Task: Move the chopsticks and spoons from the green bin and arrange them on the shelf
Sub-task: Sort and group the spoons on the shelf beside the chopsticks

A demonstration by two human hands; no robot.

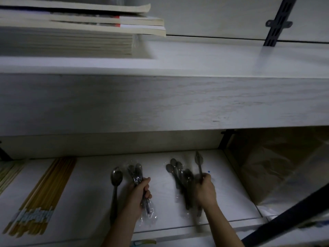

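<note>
— Two hands work at the lower shelf (92, 184). What does each hold?

— The left hand (140, 195) has fingers and thumb curled round the handles of a wrapped bundle of spoons (136, 172), bowls pointing toward the back wall. The right hand (205, 191) has its fingers closed round the handle of a single spoon (199, 164), which is blurred and has its head pointing away from the person.

— How do the spoons look?

— Dark, glossy metal, with oval bowls and slim handles. The bundled ones sit in clear, crinkled plastic.

— And the count?

— One loose spoon (116, 180) lies flat just left of the bundle. The bundle shows at least two bowls. A second wrapped pile of spoons (178, 175) lies on the board between the hands, just beside the right one, with three bowls visible. With the one in the right hand, that makes four groups.

— The chopsticks?

— One broad band of chopsticks (44, 193), yellow-brown with pale patterned ends near the front edge, lies slantwise at the left, well apart from the spoons. A paler batch (7, 175) is cut off at the far left. The single sticks are too blurred to count.

— Above?

— An upper shelf (195, 68) carries one stack of books (80, 24) at the left. One dark slotted rail (279, 22) runs up the wall at the right.
</note>
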